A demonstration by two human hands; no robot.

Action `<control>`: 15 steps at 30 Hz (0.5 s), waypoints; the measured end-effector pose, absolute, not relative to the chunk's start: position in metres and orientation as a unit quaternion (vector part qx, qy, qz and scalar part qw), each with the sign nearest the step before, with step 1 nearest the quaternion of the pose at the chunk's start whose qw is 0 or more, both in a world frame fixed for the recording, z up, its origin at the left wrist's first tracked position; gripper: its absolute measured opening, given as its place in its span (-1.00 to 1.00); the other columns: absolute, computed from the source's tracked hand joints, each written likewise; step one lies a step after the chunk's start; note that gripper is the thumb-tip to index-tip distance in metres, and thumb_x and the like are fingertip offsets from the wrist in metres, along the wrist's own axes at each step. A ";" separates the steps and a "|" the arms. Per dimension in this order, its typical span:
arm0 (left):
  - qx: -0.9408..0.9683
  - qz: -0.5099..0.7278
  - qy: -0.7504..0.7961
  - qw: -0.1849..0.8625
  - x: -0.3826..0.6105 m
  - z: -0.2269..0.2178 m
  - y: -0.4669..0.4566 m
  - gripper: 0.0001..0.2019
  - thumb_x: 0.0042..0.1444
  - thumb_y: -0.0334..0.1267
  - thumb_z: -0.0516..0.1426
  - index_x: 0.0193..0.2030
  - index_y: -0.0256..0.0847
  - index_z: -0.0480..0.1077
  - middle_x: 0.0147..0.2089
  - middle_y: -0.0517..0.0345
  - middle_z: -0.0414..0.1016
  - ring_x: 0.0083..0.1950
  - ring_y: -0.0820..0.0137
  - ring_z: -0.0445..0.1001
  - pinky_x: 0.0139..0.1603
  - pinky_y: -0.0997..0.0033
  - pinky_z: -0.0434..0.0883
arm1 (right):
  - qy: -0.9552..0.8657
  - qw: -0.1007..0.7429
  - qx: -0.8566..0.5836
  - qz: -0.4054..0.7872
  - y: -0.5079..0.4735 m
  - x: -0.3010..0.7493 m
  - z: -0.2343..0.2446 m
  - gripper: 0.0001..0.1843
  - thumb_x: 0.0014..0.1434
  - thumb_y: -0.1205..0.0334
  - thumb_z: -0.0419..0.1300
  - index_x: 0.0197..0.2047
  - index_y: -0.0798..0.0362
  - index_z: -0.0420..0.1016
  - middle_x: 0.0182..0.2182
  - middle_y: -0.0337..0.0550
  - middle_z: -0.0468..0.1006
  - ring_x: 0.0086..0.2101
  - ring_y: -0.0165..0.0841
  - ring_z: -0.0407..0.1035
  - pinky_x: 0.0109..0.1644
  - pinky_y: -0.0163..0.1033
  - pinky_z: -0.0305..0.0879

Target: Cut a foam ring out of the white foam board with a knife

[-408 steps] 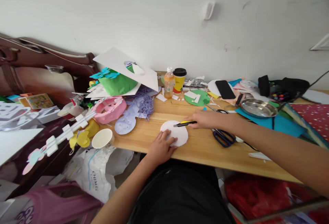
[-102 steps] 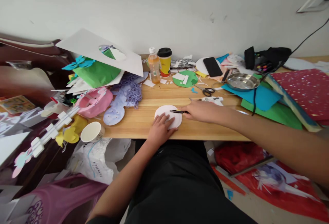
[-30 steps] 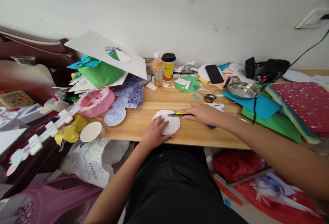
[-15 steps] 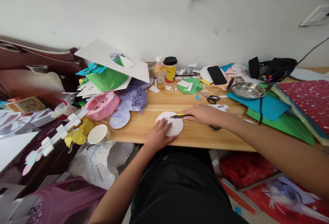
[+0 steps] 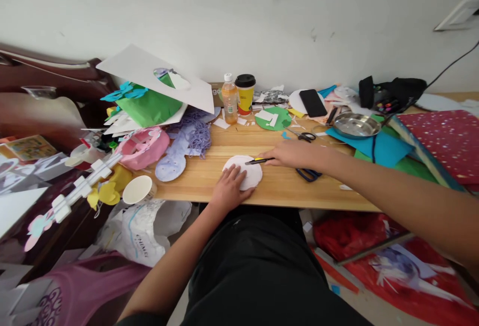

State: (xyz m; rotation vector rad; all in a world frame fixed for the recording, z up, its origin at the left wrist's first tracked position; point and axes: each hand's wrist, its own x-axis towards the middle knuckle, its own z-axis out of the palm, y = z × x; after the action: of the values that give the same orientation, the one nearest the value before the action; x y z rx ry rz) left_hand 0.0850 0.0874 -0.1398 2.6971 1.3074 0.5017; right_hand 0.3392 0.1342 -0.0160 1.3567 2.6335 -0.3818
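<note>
A white, roughly round disc (image 5: pixel 251 175), paper or card by its look, lies flat near the front edge of the wooden table. Pressing on its left side is my left hand (image 5: pixel 230 189), fingers spread out over it. My right hand (image 5: pixel 285 153) grips a black and yellow craft knife (image 5: pixel 259 160), whose tip points left over the upper part of the disc. Whether the blade touches the surface I cannot tell. Dark-handled scissors (image 5: pixel 308 174) lie just below my right wrist, partly covered by the arm.
Behind stand a juice bottle (image 5: pixel 230 99) and a yellow paper cup (image 5: pixel 245 95). More scissors (image 5: pixel 307 136), a phone (image 5: pixel 313 103) and a metal dish (image 5: pixel 355 125) lie to the right. At left are a paper bowl (image 5: pixel 139 190), a purple paper piece (image 5: pixel 171 165) and a pink paper craft (image 5: pixel 144 149).
The view has shifted slightly, so the table sits a little higher. My right forearm has moved away from me, showing more of the dark-handled scissors. Both hands keep their places at the disc.
</note>
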 end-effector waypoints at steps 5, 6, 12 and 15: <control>0.880 0.164 0.443 0.055 0.087 -0.139 0.088 -0.42 0.24 0.10 0.18 0.28 -0.24 0.40 0.35 -0.17 0.38 0.44 0.00 0.25 0.46 -0.04 0.19 | 0.871 0.075 0.463 -0.144 0.123 0.340 -0.020 -0.52 0.42 0.07 0.00 0.34 -0.16 0.40 0.08 -0.08 0.63 -0.06 -0.11 0.55 -0.05 -0.16 0.34; 0.877 0.165 0.447 0.055 0.087 -0.139 0.088 -0.42 0.24 0.10 0.19 0.27 -0.23 0.41 0.35 -0.16 0.38 0.44 0.01 0.25 0.46 -0.03 0.20 | 0.867 0.078 0.471 -0.140 0.120 0.337 -0.020 -0.51 0.42 0.06 -0.01 0.35 -0.15 0.38 0.04 -0.04 0.65 -0.09 -0.12 0.56 -0.09 -0.16 0.35; 0.867 0.183 0.462 0.045 0.093 -0.141 0.083 -0.44 0.22 0.08 0.20 0.26 -0.19 0.41 0.35 -0.16 0.38 0.43 0.01 0.25 0.45 -0.05 0.20 | 0.842 0.095 0.522 -0.098 0.106 0.331 -0.025 -0.47 0.43 -0.06 -0.02 0.37 -0.17 0.36 -0.12 0.07 0.68 -0.19 -0.08 0.59 -0.22 -0.17 0.34; 0.861 0.187 0.472 0.042 0.095 -0.140 0.081 -0.44 0.20 0.07 0.22 0.24 -0.20 0.41 0.35 -0.18 0.38 0.43 -0.01 0.25 0.45 -0.04 0.21 | 0.843 0.086 0.522 -0.091 0.103 0.334 -0.025 -0.49 0.43 -0.02 -0.01 0.35 -0.15 0.39 -0.13 0.10 0.68 -0.18 -0.04 0.59 -0.21 -0.14 0.36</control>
State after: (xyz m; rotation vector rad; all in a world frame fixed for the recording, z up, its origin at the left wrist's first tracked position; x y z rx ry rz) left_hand 0.0945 0.0812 -0.1400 2.6345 1.4450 0.5711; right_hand 0.3339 0.1025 -0.0254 1.5568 2.5132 -0.2706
